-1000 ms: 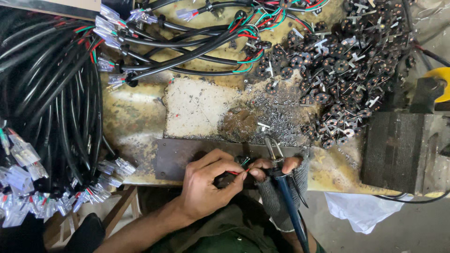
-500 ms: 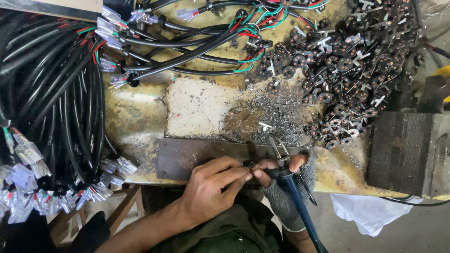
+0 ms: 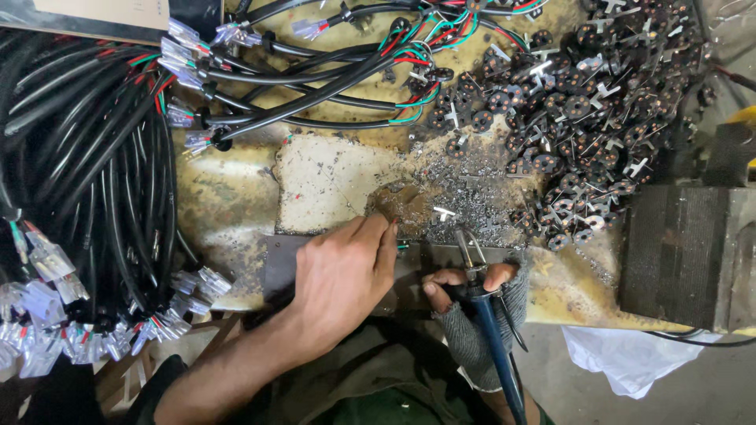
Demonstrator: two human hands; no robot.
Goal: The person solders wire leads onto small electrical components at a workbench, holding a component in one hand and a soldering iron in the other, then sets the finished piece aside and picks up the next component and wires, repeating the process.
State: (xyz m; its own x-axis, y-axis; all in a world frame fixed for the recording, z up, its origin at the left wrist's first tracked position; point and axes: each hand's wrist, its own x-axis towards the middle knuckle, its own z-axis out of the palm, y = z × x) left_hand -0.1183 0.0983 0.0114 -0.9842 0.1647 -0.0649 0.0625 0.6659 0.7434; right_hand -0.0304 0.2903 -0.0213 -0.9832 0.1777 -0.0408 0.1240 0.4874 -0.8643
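The pliers [image 3: 472,267] lay at the table's [image 3: 228,212] near edge, clasped by the gloved right hand [image 3: 472,295]. The left hand [image 3: 342,275] rested beside them, fingers curled; its grip was hidden. Black plugs [image 3: 591,118] were heaped beyond, cables [image 3: 87,157] to the left.

Bare patch [image 3: 331,181] hemmed by cables [image 3: 94,157], connectors [image 3: 598,102].

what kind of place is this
Probably a small wiring or electrical assembly workshop: bundles of black cables with plastic connectors, a heap of small metal terminal parts, and blue-handled pliers at a grimy workbench.
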